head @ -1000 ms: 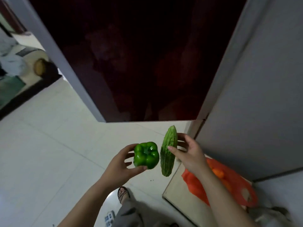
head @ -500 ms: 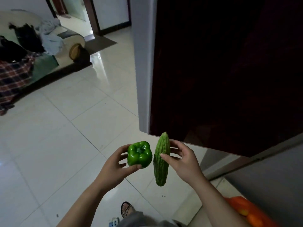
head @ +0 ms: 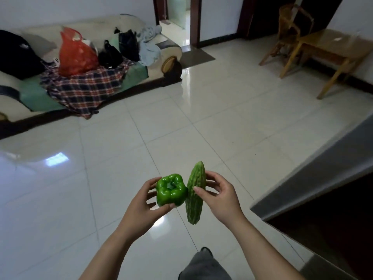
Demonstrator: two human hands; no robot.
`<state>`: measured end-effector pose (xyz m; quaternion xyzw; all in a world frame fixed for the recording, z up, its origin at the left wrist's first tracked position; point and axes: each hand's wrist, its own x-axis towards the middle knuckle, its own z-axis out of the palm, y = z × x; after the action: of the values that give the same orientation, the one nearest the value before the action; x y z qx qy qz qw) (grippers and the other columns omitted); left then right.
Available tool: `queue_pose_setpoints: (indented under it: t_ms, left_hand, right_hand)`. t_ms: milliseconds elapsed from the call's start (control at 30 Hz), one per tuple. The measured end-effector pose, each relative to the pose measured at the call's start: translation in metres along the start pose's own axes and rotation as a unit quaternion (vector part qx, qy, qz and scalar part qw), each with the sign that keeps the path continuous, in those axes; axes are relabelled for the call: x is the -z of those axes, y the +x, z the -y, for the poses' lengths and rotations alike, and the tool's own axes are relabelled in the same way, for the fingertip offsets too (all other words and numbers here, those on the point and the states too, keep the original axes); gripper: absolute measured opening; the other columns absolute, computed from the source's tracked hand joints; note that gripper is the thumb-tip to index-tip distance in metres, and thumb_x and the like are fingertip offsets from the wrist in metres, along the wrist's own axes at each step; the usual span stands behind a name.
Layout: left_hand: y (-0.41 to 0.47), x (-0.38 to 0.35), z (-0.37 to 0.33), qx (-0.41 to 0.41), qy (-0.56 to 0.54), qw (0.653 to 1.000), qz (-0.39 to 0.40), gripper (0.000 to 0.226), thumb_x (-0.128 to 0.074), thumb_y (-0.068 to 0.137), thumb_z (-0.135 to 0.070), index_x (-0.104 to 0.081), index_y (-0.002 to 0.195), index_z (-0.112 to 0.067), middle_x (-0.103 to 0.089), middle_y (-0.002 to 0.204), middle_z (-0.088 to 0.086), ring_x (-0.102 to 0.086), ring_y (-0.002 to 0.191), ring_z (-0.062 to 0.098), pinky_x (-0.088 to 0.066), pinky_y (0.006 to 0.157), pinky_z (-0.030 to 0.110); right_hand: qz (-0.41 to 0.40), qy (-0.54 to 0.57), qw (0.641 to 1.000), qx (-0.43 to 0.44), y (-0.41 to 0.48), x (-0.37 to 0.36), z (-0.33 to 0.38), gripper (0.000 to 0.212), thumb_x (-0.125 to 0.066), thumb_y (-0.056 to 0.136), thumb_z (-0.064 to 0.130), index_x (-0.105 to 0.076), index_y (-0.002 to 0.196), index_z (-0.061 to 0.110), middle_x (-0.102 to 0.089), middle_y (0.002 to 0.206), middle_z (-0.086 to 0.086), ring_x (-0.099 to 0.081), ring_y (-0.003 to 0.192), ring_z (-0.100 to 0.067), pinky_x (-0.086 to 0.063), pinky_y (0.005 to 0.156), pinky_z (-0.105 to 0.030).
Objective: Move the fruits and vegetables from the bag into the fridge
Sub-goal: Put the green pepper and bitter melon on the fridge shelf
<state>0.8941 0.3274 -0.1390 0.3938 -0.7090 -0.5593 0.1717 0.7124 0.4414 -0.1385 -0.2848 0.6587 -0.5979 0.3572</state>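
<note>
Still carrying both: my left hand (head: 141,207) curls around the green pepper (head: 171,189), and my right hand (head: 220,196) pinches the bitter gourd (head: 194,195) upright just beside it. View has swung off the dark fridge door (head: 314,174), now at my right; sofa (head: 157,49) beyond. Neither vegetable stowed yet.

The dark, grey-edged fridge door (head: 314,178) at 4 o'clock runs off the right edge; the cream cushioned sofa (head: 94,29) at 10 o'clock is cut off left.
</note>
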Motion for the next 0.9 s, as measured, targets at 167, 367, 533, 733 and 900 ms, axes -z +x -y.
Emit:
queue_pose_setpoints:
  t_ms: [167,367,533,733,900]
  left_hand:
    - [0.036,0.036,0.005,0.017,0.000,0.999,-0.050,0.067,-0.084,0.061,-0.036,-0.048,0.118,-0.046,-0.056,0.118,-0.021,-0.057,0.110,0.005,-0.051,0.092,0.035]
    - [0.135,0.064,-0.008,0.007,0.012,0.996,-0.084,0.069,-0.082,0.067,-0.025,-0.046,0.125,-0.036,-0.055,0.122,-0.017,-0.057,0.110,0.008,-0.051,0.087,0.029]
    - [0.239,0.072,-0.041,-0.017,0.033,0.998,-0.058,0.067,-0.081,0.068,-0.025,-0.045,0.123,-0.038,-0.053,0.123,-0.015,-0.056,0.109,0.009,-0.050,0.082,0.022]
    - [0.347,0.044,-0.087,-0.062,0.027,0.998,-0.005,0.066,-0.081,0.068,-0.021,-0.045,0.122,-0.037,-0.053,0.122,-0.014,-0.057,0.108,0.010,-0.050,0.080,0.022]
    - [0.426,-0.028,-0.132,-0.099,0.036,0.988,0.115,0.065,-0.082,0.066,-0.026,-0.047,0.121,-0.037,-0.053,0.123,-0.016,-0.060,0.105,0.010,-0.052,0.079,0.024]
  right_hand:
    - [0.041,-0.019,0.999,-0.002,0.065,-0.033,0.002,0.037,-0.077,0.074,0.013,-0.061,0.097,0.037,-0.067,0.100,0.014,-0.061,0.096,0.001,-0.055,0.078,-0.022]
    - [0.062,-0.026,0.998,0.008,0.177,-0.061,0.002,0.037,-0.078,0.073,0.021,-0.061,0.102,0.035,-0.066,0.103,0.014,-0.062,0.099,-0.004,-0.056,0.083,-0.031]
    - [0.034,-0.057,0.997,0.032,0.275,-0.056,0.025,0.035,-0.074,0.076,0.020,-0.059,0.103,0.036,-0.063,0.103,0.016,-0.059,0.099,-0.001,-0.055,0.085,-0.031]
    - [-0.029,-0.066,0.996,0.057,0.354,0.003,0.047,0.043,-0.077,0.073,0.020,-0.057,0.102,0.044,-0.062,0.104,0.017,-0.059,0.098,0.000,-0.056,0.084,-0.033]
    - [-0.154,-0.041,0.986,0.051,0.376,0.087,0.052,0.040,-0.077,0.073,0.023,-0.060,0.104,0.041,-0.065,0.106,0.014,-0.061,0.098,-0.004,-0.056,0.082,-0.037]
